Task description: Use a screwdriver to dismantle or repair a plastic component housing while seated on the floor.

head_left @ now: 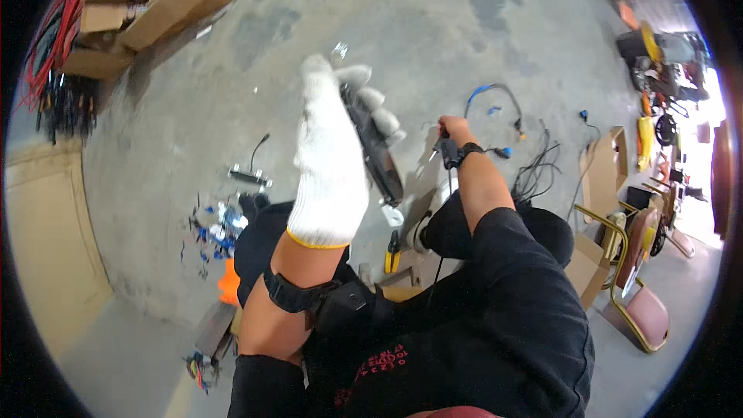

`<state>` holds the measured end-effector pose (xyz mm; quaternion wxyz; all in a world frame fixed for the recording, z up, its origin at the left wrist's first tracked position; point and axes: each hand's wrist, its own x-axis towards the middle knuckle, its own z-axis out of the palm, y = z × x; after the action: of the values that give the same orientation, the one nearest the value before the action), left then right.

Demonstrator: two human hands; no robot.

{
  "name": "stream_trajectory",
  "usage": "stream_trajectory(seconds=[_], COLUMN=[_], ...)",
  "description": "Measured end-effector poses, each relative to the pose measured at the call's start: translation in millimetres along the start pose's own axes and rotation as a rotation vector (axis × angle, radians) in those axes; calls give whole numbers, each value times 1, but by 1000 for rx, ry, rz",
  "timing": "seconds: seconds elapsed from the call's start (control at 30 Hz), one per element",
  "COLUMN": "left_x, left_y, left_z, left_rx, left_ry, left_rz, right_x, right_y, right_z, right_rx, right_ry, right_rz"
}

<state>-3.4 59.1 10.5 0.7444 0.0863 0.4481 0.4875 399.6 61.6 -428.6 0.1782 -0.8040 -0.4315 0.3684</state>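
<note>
Long black part (378, 156) up in the left glove

From my remote seat: looks stiff, fairly light, maybe slippery against knit; I'd grip mid-length, across both long sides. Left gloved hand (325, 112) is wrapped round it, above the floor (371, 15). Bare right hand (455, 128), apart from the left, clenches a black corded tool (449, 153). Counts: two hands, one long part, one tool, one yellow-handled pliers (393, 254) lower down.

cardboard boxes (179, 22) got red cables (68, 4) just left of 'em, black bundle (66, 104) below, beige panel (56, 220) further down
</note>
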Motion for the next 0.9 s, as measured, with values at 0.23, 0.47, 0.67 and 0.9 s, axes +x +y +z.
stream_trajectory(seconds=[0.23, 0.47, 0.67, 0.9], left_x=[0, 3, -4, 4], left_y=[-1, -14, 1, 5], left_z=[-13, -12, -9, -21], left_rx=[34, -18, 126, 18], left_ry=[92, -8, 22, -92], left_rz=[-22, -60, 90, 28], right_x=[-58, -26, -18, -99], right_y=[-62, -31, -76, -236], right_z=[77, 51, -18, -181], right_rx=[903, 1139, 854, 910], right_ry=[-69, -49, 80, -123], right_rz=[709, 775, 559, 125])
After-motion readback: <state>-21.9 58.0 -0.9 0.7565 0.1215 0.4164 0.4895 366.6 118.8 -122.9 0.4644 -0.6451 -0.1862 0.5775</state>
